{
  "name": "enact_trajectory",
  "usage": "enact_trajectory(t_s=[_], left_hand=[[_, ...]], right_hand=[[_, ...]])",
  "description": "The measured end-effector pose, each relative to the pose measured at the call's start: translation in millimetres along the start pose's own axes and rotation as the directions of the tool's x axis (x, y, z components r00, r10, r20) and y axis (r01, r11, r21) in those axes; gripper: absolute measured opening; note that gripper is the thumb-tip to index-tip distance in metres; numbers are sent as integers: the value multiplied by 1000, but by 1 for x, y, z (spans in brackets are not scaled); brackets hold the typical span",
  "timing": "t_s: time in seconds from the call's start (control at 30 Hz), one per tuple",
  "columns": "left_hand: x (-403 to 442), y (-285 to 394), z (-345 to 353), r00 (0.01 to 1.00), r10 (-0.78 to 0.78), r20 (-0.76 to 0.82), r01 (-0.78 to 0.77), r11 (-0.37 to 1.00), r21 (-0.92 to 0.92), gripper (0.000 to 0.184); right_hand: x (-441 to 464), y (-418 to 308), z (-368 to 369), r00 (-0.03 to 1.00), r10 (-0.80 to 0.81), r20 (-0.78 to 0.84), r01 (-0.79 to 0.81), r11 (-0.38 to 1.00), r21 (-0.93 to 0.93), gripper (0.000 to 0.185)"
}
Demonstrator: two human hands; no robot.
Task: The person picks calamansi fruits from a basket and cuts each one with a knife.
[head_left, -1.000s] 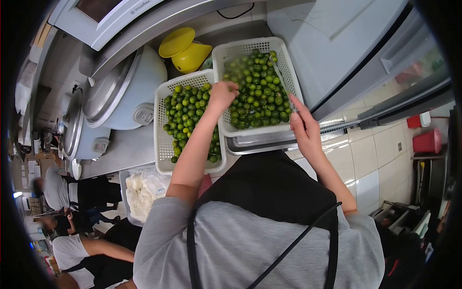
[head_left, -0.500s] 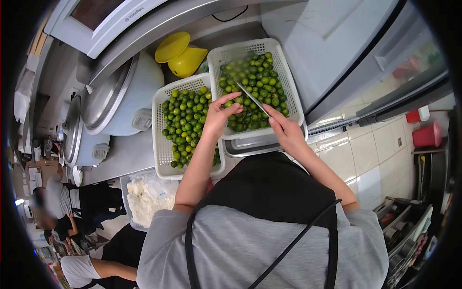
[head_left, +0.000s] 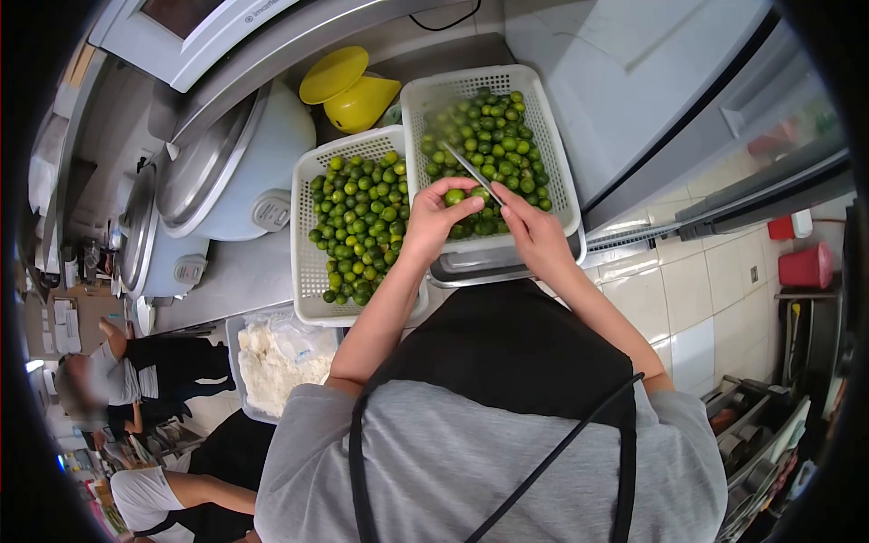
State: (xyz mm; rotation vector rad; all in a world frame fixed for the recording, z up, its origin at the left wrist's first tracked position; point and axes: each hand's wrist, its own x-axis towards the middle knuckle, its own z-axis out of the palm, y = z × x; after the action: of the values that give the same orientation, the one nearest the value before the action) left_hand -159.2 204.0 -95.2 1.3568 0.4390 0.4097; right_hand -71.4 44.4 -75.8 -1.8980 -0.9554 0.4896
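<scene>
Lime sits pinched in my left hand, likely for steadiness, beside the knife my right hand grips, basket beneath.

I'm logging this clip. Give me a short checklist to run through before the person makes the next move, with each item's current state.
1. Lime held in the left hand: ok, pinched between thumb and fingers.
2. Knife held in the right hand: ok.
3. Knife edge clear of the left hand: cannot tell; they are close together.
4. Work kept over the white basket: ok, lime and knife are above it.
5. Lime already cut: cannot tell at this size.
6. Nearby person clear of the knife: ok, well off to the left.
</scene>
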Motion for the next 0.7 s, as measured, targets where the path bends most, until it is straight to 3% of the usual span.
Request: enact_trajectory(t_s=[0.1,0.23,0.33,0.4,0.47,0.53,0.57,0.63,0.7], left_hand=[[6,3,-6,998,26,-64,-27,1000,-14,24],[17,3,-19,979,118,-167,-136,986,-95,24],[17,6,-18,981,130,-145,-136,990,-33,19],[13,7,-12,989,110,-97,-110,994,9,18],[10,7,-6,995,88,-50,-85,995,53,17],[9,7,-3,1000,11,-10,-13,993,-113,16],[10,7,-6,1000,-26,2,26,968,-249,15],[13,6,-20,997,-70,-10,64,947,-315,16],[15,10,-45,993,-120,-7,109,923,-368,20]], right_hand=[[-3,4,-1,992,-88,-86,95,992,87,33],[-18,4,-3,994,-105,-17,106,987,119,32],[-19,4,-2,998,-5,66,1,999,53,33],[-11,4,3,994,-106,-24,107,993,58,32],[0,-5,0,999,-29,21,28,999,38,32],[3,-4,1,997,44,67,-45,999,16,32],[4,3,6,999,-30,16,29,998,49,32],[1,4,4,995,-99,-31,102,992,78,32],[-6,0,-6,992,37,121,-46,996,71,32]])
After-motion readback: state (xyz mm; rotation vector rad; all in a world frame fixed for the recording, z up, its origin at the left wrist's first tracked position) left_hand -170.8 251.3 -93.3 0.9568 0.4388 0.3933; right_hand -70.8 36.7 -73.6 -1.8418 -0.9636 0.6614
